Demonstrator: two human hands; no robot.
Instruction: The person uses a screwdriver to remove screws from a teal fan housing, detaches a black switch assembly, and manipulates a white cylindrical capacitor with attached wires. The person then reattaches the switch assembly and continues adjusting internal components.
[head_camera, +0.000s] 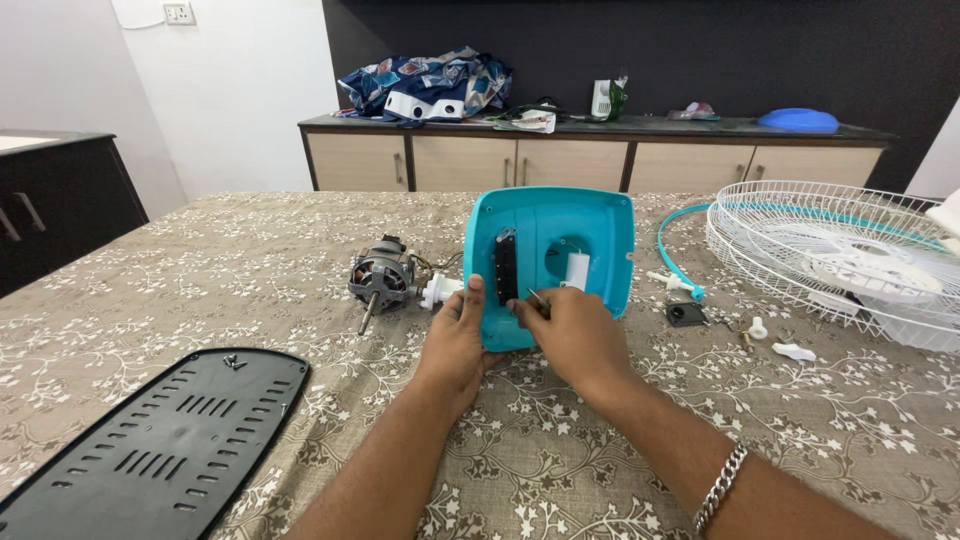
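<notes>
A turquoise plastic fan housing (585, 225) stands tilted on the patterned tablecloth, its hollow inside facing me. A black switch block (506, 266) is fixed inside it, with a white part (577, 270) beside it. My left hand (455, 335) grips the housing's lower left edge, thumb on the rim. My right hand (572, 330) pinches a small thin metal piece (537, 298) just below the black block. A fan motor (381, 280) with its shaft lies left of the housing, wires leading to a white knob (436, 291).
A black vented base plate (160, 445) lies at the front left. White wire fan guards (840, 255) sit at the right, with a turquoise ring (672, 250), a small black part (686, 314) and white bits (793, 351) nearby. A cluttered sideboard (590, 150) stands behind.
</notes>
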